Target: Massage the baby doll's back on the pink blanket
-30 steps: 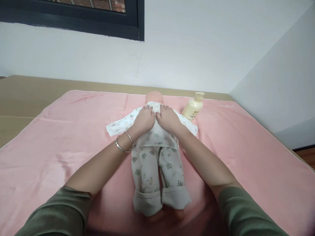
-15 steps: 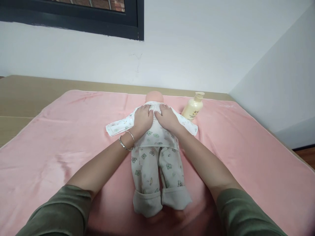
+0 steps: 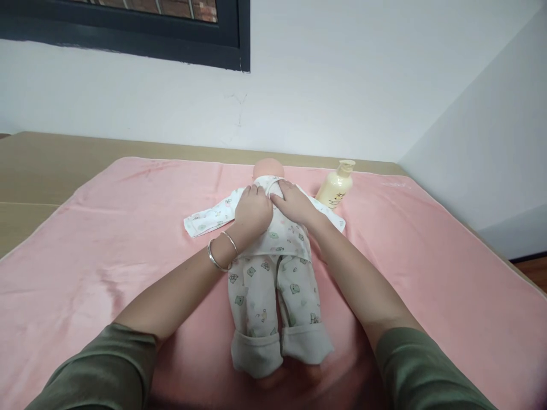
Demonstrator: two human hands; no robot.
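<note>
A baby doll (image 3: 268, 168) lies on its front or back, which I cannot tell, with its smooth head away from me. It wears a white printed shirt (image 3: 282, 239) and matching trousers (image 3: 258, 293) with turned-up cuffs. My left hand (image 3: 254, 210) is curled on the left of the upper shirt, fingers bent into the cloth near the collar, where a fold rises. Laid flat on the right of the upper shirt is my right hand (image 3: 293, 202), fingers stretched out and thumb apart. The doll's feet show dimly below the cuffs.
A pale yellow pump bottle (image 3: 335, 188) stands just beyond the right sleeve. Under the doll a pink sheet (image 3: 106, 239) covers much of a wooden surface (image 3: 38, 165). White walls (image 3: 320, 85) and a dark window frame (image 3: 239, 34) bound the far side.
My left hand has gone from lying flat to curled fingers, bunching the shirt near the collar. My right hand stays nearly in place, flat on the shirt.
</note>
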